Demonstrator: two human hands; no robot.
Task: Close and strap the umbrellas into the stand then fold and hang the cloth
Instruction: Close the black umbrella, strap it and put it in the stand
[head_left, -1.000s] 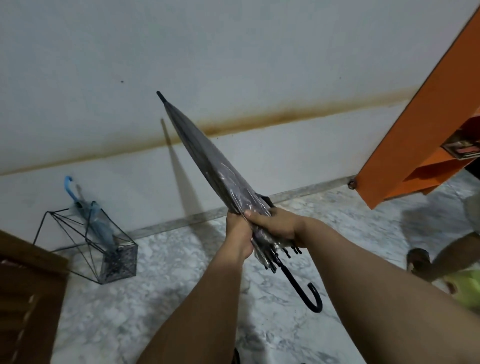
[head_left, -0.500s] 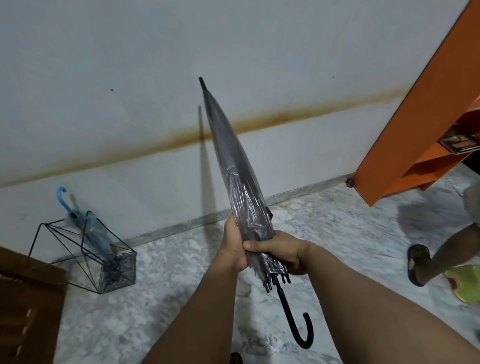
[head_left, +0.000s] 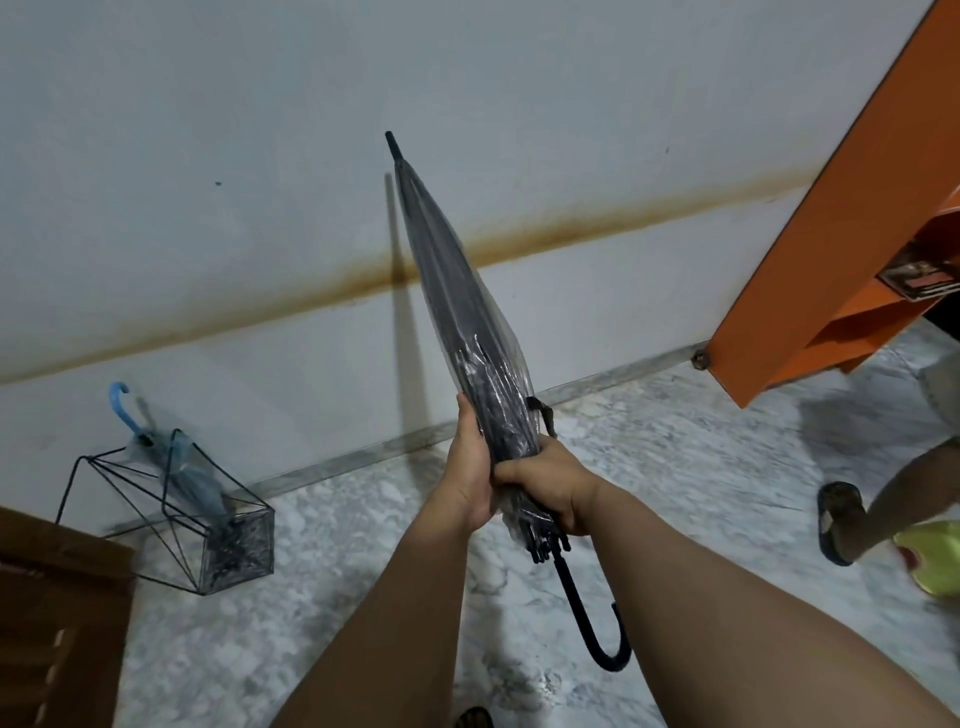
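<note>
Closed clear umbrella (head_left: 467, 332), black ribs and hooked handle, tip upward; left hand (head_left: 470, 467) and right hand (head_left: 550, 491) both grip its lower canopy.

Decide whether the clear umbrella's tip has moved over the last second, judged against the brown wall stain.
Yes. The clear umbrella has swung more upright; its tip now stands further right along the brown wall stain.
</note>
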